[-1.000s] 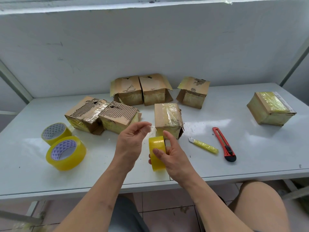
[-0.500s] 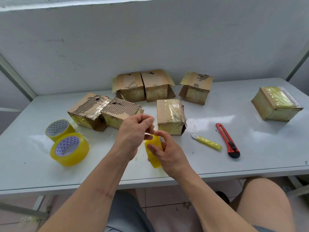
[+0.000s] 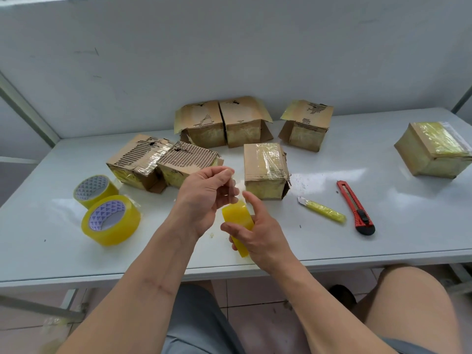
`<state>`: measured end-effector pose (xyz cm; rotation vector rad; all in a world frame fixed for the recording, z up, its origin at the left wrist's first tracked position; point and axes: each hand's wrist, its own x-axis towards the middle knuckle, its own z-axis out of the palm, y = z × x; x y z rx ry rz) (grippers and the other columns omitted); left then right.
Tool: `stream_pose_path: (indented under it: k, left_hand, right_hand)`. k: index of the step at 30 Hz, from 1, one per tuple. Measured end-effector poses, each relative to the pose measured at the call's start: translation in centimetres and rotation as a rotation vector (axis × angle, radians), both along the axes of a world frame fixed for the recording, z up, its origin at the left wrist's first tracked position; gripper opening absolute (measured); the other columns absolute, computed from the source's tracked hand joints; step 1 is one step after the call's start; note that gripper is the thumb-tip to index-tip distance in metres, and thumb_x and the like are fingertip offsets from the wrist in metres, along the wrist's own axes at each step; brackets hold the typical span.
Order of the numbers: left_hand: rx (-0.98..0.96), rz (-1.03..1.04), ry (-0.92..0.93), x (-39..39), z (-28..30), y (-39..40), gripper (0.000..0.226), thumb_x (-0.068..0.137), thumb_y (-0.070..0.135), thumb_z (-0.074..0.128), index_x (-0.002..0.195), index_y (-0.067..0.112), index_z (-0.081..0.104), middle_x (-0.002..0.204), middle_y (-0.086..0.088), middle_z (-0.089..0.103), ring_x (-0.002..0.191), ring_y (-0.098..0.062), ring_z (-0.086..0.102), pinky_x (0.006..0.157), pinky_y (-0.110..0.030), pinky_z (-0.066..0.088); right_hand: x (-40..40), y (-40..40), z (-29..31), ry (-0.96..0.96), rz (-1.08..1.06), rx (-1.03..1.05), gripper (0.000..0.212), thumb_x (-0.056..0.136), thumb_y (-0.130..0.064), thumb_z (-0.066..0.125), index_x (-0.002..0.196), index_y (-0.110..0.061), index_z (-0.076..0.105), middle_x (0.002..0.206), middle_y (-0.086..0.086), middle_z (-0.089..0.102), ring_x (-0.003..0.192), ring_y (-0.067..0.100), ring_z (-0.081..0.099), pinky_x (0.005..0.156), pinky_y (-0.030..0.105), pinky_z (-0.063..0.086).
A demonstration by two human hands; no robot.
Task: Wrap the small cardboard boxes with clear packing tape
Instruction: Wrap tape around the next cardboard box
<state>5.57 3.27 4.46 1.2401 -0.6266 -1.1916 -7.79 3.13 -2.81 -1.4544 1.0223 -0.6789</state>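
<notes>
Yellow-tinted tape roll [image 3: 237, 223] held upright just before the wrapped box [image 3: 264, 169].
Right hand [image 3: 260, 236] grips the roll; left hand [image 3: 204, 198] pinches its clear free end.

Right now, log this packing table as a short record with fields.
left hand: pinches the pulled tape end
right hand: grips the tape roll
nearest box: taped on top, just beyond the hands
spare rolls: two, at left
red cutter: on the table, at right
yellow cutter: beside the red one
</notes>
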Motion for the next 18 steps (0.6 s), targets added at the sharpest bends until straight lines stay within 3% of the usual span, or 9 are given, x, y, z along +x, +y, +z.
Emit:
stream_pose_path:
  k: [4,8,11,15,18]
  left_hand:
    - [-0.037,0.015,0.117,0.3,0.1,0.0,0.011,0.099,0.005,0.054,0.094,0.004,0.064,0.065,-0.008,0.060,0.056,-0.018,0.062,0.050,-0.026,0.054]
    - [-0.087,-0.014,0.180,0.4,0.1,0.2,0.011,0.098,0.007,0.054,0.095,0.004,0.064,0.067,-0.009,0.060,0.057,-0.018,0.062,0.051,-0.026,0.054]
    - [-0.100,-0.015,0.225,0.6,-0.1,0.1,0.011,0.097,0.009,0.054,0.096,0.006,0.064,0.069,-0.008,0.059,0.058,-0.017,0.061,0.052,-0.025,0.054]
    - [-0.049,0.054,0.306,1.6,0.0,-0.6,0.017,0.102,0.011,0.050,0.095,0.007,0.065,0.070,-0.006,0.060,0.057,-0.014,0.062,0.051,-0.022,0.054]
    - [-0.064,0.034,0.218,2.1,0.1,-0.8,0.016,0.102,0.010,0.051,0.097,0.008,0.067,0.072,-0.008,0.061,0.060,-0.016,0.063,0.054,-0.024,0.056]
  right_hand:
    - [0.4,-0.3,0.0,0.079,-0.059,-0.058,0.095,0.074,-0.058,0.080,0.150,-0.043,0.026,0.124,0.011,0.065,0.081,0.020,0.073,0.072,0.035,0.063]
    - [0.3,-0.7,0.4,0.111,-0.081,-0.061,0.092,0.071,-0.062,0.078,0.147,-0.043,0.030,0.123,0.011,0.065,0.089,0.025,0.072,0.073,0.039,0.064]
    - [0.1,-0.5,0.7,0.082,-0.090,-0.048,0.079,0.075,-0.053,0.081,0.140,-0.043,0.038,0.120,0.008,0.064,0.081,0.020,0.072,0.068,0.032,0.063]
    - [-0.2,0.7,1.1,-0.122,0.022,0.029,0.056,0.084,-0.032,0.079,0.125,-0.051,0.045,0.118,0.009,0.062,0.079,0.013,0.073,0.067,0.023,0.059]
    - [-0.2,0.6,1.2,-0.158,0.035,0.059,0.055,0.087,-0.026,0.077,0.126,-0.049,0.046,0.117,0.011,0.063,0.075,0.011,0.072,0.064,0.021,0.057]
